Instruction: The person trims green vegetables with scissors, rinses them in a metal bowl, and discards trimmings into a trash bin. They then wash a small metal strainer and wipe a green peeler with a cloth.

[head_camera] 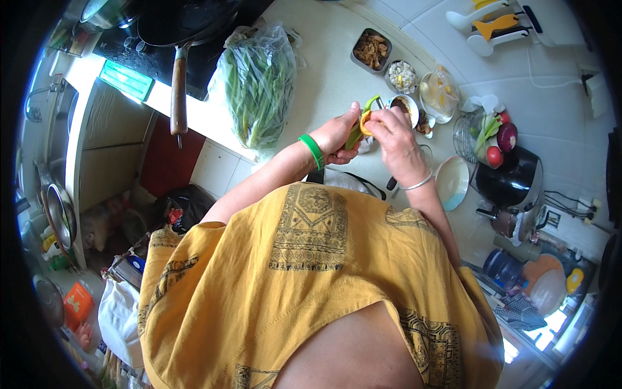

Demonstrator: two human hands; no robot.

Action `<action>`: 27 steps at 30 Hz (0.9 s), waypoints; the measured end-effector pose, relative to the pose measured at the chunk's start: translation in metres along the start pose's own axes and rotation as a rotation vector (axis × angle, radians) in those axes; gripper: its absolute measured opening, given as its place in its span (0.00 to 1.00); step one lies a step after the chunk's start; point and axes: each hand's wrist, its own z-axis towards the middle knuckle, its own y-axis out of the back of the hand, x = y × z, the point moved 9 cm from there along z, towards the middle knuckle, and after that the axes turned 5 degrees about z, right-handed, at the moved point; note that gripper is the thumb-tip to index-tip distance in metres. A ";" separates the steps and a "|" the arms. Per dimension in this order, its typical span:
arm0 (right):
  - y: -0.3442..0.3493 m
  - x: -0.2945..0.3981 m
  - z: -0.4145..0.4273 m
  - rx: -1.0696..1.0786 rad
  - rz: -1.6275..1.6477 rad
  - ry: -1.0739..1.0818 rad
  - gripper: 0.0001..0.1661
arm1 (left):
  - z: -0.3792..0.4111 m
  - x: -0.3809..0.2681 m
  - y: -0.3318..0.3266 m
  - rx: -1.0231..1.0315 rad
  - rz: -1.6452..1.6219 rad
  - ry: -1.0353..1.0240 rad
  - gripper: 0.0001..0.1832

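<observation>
My left hand point(337, 133) is closed around a long green vegetable point(354, 138), whose exact kind I cannot tell. Against its upper end, my right hand point(396, 138) grips what looks like a peeler point(366, 121) with a yellow part and a green part. A thin metal piece shows just past the green part. My right fingers hide much of the tool. Just beyond them stands a small white bowl point(412, 108) with dark brown contents. To the left of my hands, a clear plastic bag point(262, 87) of leafy green vegetables lies on the counter point(320, 58).
A wok with a wooden handle point(179, 92) sits on the stove, its handle jutting past the edge. Metal containers hold brown pieces point(371, 51) and chopped white food point(402, 78). A wire basket point(464, 136) of vegetables, a pale bowl point(452, 182) and a black appliance point(510, 175) stand right.
</observation>
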 end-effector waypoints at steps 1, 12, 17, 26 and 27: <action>-0.003 0.006 -0.001 0.008 0.000 -0.017 0.09 | 0.001 0.001 0.001 0.014 0.000 0.002 0.35; -0.008 0.005 0.000 -0.026 0.081 0.000 0.08 | 0.008 0.007 0.008 0.016 -0.065 -0.038 0.35; -0.001 0.010 -0.007 -0.079 0.305 -0.031 0.10 | 0.006 0.001 0.012 0.071 -0.179 -0.098 0.36; 0.061 -0.030 -0.019 -0.359 0.387 -0.325 0.08 | -0.012 -0.024 -0.012 0.321 -0.408 -0.228 0.37; 0.059 -0.024 -0.016 -0.351 0.356 -0.299 0.09 | -0.013 -0.026 -0.013 0.301 -0.382 -0.245 0.37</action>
